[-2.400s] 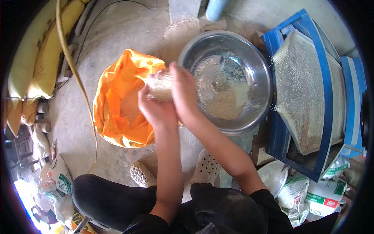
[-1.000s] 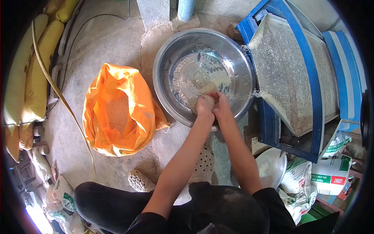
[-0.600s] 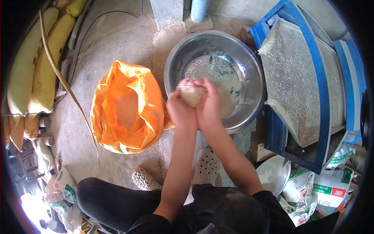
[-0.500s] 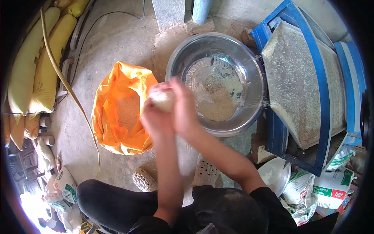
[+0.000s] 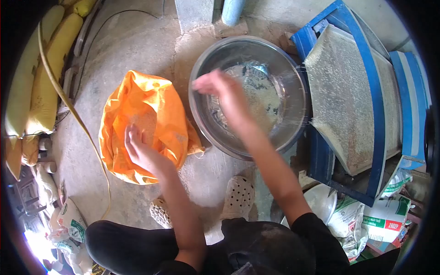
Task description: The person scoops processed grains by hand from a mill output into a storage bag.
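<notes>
My left hand [image 5: 141,149] is over the mouth of an orange woven sack [image 5: 176,133], its fingers stretched and apart from the thumb, with nothing seen in it. Inside the sack lies fine tan grain [image 5: 145,120]. Above the left part of a wide steel basin [image 5: 201,123] is my right hand [image 5: 222,87], slightly blurred, fingers extended and no object visible in it. Pale grain [image 5: 263,98] covers part of the basin's bottom, and the right forearm hides some of it.
To the right stands a blue-framed machine with a grain-dusted mesh tray [image 5: 348,91] close to the basin's rim. Long yellow filled sacks [image 5: 48,87] lie at left, near a tan hose [image 5: 78,117]. Printed bags [image 5: 387,220] and a white bowl [image 5: 321,201] are at lower right.
My hands were together between sack and basin around something pale and roundish. They have separated: the left moved left and down to the sack, the right up and right over the basin.
</notes>
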Motion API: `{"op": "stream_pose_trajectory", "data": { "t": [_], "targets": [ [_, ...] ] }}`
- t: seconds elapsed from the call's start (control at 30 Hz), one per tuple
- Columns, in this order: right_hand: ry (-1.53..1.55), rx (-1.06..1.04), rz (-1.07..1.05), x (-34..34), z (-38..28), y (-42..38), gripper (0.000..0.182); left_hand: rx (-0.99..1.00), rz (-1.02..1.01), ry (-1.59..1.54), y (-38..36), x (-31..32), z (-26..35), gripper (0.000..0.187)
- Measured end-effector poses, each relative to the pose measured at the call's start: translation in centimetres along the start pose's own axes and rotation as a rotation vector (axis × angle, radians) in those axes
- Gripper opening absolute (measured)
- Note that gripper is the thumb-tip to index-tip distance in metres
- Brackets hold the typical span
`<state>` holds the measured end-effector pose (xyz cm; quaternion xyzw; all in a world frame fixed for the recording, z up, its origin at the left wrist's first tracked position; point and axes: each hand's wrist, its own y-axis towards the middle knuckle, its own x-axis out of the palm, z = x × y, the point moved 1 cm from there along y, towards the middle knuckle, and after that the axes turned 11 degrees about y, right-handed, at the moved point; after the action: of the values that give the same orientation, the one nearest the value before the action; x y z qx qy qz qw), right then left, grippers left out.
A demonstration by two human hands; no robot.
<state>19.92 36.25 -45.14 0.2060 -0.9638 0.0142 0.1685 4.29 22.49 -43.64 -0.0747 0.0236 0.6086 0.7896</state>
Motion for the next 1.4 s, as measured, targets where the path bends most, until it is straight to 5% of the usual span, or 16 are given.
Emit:
{"op": "stream_pose_trajectory", "data": {
  "t": [0.03,0.1,0.23,0.37,0.5,0.57,0.63,0.73,0.8,1.03,1.23,1.4],
  "targets": [
    [0.124,0.126,0.175,-3.1,-0.9,0.3,0.036,-0.012,-0.010,-0.004,-1.6,1.0,-0.2,0.035],
    [0.125,0.136,0.403,-10.6,0.2,0.9,0.039,0.287,-0.158,0.005,-4.9,2.9,-0.4,0.027],
    [-0.044,0.186,0.527,-21.2,2.9,-0.1,0.039,-0.277,-0.738,-0.215,-11.1,9.2,-3.3,0.025],
    [-0.329,0.482,0.529,-24.2,4.4,-2.4,0.032,-0.429,-0.718,0.106,-14.4,12.6,-7.0,0.033],
    [-0.334,0.664,0.396,-23.7,4.8,-5.1,0.032,-0.285,-0.581,0.423,-15.9,12.9,-11.6,0.043],
    [-0.348,0.662,0.351,-23.8,5.9,-6.3,0.037,-0.376,-0.638,0.429,-16.4,12.6,-13.3,0.041],
    [-1.063,0.620,0.108,-21.8,5.3,-7.2,0.042,-0.466,-0.690,0.429,-16.7,12.7,-14.1,0.039],
    [-1.195,0.618,0.026,-19.4,5.2,-9.2,0.048,-0.713,-0.666,0.240,-17.8,13.0,-14.8,0.035],
    [-1.196,0.607,0.021,-17.9,5.4,-10.2,0.047,-1.010,-0.780,-0.001,-18.8,13.2,-15.5,0.033],
    [-1.067,0.629,-0.037,-14.8,4.6,-10.5,0.048,-0.971,-0.892,0.112,-19.5,12.8,-13.0,0.031],
    [-0.945,0.545,0.180,-13.3,5.1,-9.8,0.048,-1.097,-0.779,-0.170,-18.8,12.8,-12.7,0.027],
    [-0.960,0.370,0.280,-4.3,-1.6,-7.2,0.046,-0.958,-0.621,-0.440,-15.3,11.1,-6.7,0.032]
  ]
}}
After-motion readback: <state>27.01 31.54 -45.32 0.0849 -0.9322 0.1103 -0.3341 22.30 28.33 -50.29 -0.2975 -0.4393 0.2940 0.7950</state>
